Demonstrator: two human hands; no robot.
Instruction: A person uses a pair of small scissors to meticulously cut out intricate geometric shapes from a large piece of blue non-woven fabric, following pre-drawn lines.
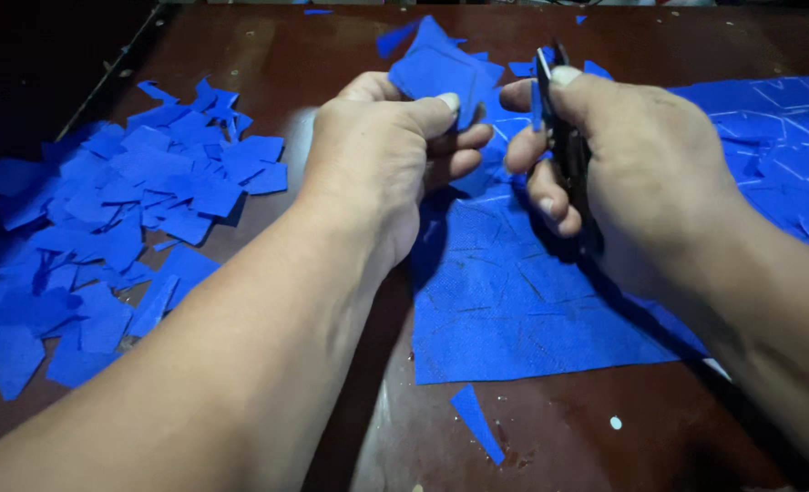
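Fingers of the left hand are curled shut, the thumb pressing a small blue cloth piece against them so that it stands up off the table and its free edge faces right. The right hand is closed around a pair of dark scissors, thumb on top and fingers wrapped through the handles; the blades point away, toward the far side, and meet the cloth piece at its right edge. Whether the blades are parted or shut cannot be told, since the hand covers most of them. Both hands hover at the centre of the scene, above a large blue cloth sheet that lies flat on the brown table, near and right of centre. The sheet bears faint drawn outlines, apparently marking shapes, and continues to the far right, where pale lines show more clearly. Holding the piece raised keeps its edge taut and clear of the sheet beneath. To the left, well apart from the hands, a heap of cut blue pieces spreads over the table, set aside from the uncut sheet. One narrow blue scrap lies alone near the front edge, just below the sheet
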